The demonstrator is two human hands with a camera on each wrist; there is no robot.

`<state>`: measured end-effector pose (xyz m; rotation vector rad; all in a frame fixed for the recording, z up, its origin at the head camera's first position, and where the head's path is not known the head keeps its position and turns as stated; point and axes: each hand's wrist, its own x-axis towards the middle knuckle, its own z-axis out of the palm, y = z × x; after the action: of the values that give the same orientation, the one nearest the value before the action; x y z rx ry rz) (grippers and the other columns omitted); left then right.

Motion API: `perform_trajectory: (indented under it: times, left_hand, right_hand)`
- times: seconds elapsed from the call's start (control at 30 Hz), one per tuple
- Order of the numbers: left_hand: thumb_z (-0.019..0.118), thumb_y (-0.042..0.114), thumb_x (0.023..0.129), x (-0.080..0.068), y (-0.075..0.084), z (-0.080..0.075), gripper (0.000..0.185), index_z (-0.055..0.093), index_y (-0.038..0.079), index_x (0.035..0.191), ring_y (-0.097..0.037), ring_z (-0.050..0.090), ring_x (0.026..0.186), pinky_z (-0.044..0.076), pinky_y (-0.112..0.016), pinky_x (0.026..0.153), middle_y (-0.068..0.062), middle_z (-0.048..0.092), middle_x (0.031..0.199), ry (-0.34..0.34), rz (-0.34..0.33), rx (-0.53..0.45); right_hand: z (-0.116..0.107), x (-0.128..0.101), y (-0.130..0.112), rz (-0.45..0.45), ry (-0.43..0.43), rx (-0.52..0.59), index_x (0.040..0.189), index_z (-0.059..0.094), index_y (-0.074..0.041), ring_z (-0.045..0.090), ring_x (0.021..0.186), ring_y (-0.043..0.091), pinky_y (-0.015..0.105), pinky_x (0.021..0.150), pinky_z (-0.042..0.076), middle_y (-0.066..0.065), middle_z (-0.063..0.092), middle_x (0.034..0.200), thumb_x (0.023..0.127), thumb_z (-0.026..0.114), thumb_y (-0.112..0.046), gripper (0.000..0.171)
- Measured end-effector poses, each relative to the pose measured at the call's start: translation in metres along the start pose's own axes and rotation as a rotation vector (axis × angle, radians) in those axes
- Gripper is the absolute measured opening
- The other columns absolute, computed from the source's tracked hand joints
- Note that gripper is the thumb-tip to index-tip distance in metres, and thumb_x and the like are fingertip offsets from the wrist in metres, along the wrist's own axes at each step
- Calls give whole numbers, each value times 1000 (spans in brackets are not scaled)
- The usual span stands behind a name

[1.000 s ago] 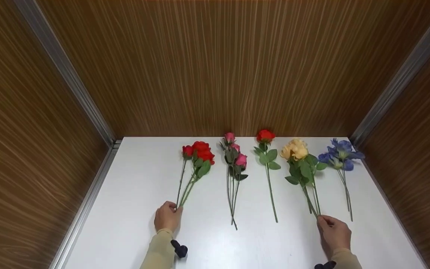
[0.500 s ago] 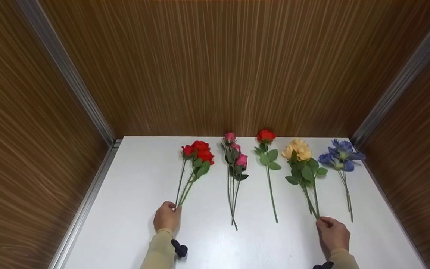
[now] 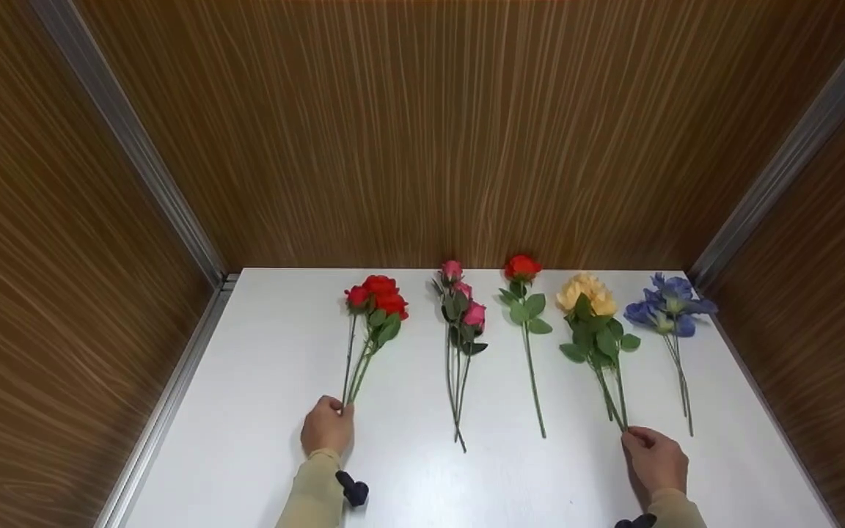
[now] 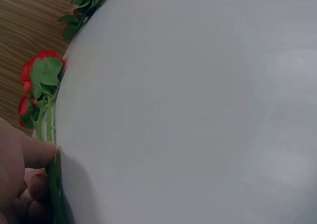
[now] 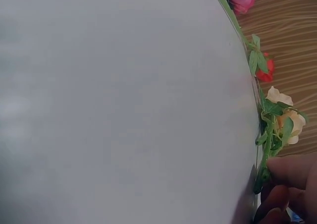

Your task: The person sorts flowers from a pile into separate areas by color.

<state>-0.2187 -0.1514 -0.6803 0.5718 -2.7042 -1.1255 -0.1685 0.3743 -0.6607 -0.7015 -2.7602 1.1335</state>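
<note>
Red roses' (image 3: 375, 295) stem pinched in left hand (image 3: 327, 429).

We are looking at a white table (image 3: 261, 381) with a smooth, faintly glossy top that is catching soft reflections near its front edge. Wood-grain panels (image 3: 422, 132), streaked brown and matt, are enclosing it, and brushed metal strips (image 3: 136, 154) are running along the corners. The red roses (image 3: 375, 297) and the cream flowers (image 3: 585, 293) are showing cloth-like petals, matt green leaves and thin plastic-looking stems. Beige cloth sleeves (image 3: 316, 491) are looking soft.
</note>
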Motion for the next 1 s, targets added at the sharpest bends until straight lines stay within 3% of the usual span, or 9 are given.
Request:
perform_trajectory:
  times: [0.43,0.6,0.77,1.0]
  left_hand:
    - [65,31,90,-1,0,-1,22,65,10,87,-21,59,69,44,-38,62,-2,64,77,-11,-25,1]
    - [63,26,92,2,-1,-4,20,66,7,86,-22,60,69,46,-40,63,-3,64,76,-24,-28,11]
    - [61,22,93,5,2,-11,19,66,4,87,-23,61,68,48,-43,63,-6,65,75,-76,-30,41]
    - [59,17,94,10,12,-16,22,64,-2,84,-30,64,71,50,-45,65,-11,63,73,-150,30,128]
  right_hand:
    - [-2,-1,1,49,-14,35,113,65,2,59,94,31,42,77,44,15,66,98,94,60,-29,37]
    - [-2,-2,1,69,-13,53,114,64,3,60,94,31,44,79,46,14,67,97,95,58,-30,39]
    - [-2,-1,0,73,-7,57,114,63,3,60,96,32,45,80,46,14,67,98,96,57,-32,40]
    - [-2,0,1,66,-17,85,115,63,4,59,99,35,49,85,43,16,67,98,96,55,-37,46]
